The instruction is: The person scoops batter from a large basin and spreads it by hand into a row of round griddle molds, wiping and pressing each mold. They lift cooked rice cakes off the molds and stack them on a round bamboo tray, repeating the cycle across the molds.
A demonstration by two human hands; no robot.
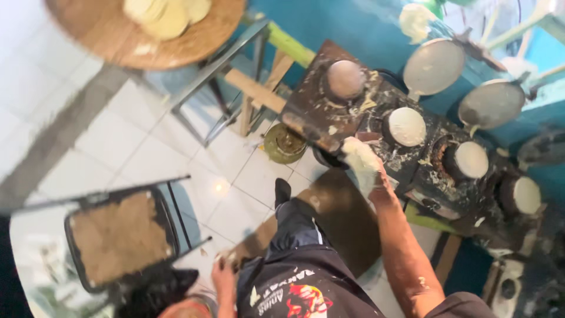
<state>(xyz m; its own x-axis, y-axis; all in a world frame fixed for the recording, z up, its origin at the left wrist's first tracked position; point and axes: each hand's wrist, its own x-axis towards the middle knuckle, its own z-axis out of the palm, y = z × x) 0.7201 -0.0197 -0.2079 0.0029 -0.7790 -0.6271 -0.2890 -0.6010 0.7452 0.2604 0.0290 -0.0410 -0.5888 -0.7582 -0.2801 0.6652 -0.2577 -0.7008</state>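
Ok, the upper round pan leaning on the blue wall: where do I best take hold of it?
Probably by the handle at the upper right of the pan, coming from the right. The round face looks smeared with pale batter and tilts against the blue wall, so the dark handle seems the only clean, narrow part.

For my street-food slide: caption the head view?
Dough-covered right hand reaches toward round hot plates; left hand rests by the knee.

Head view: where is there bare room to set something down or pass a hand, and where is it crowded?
Free: the white tiled floor between the round wooden tray and the chair seat. Crowded: the batter-spattered stove top, filled by domed griddles, with lids behind. The right hand, coated in batter, is at its front edge; the left hand rests beside the thigh.
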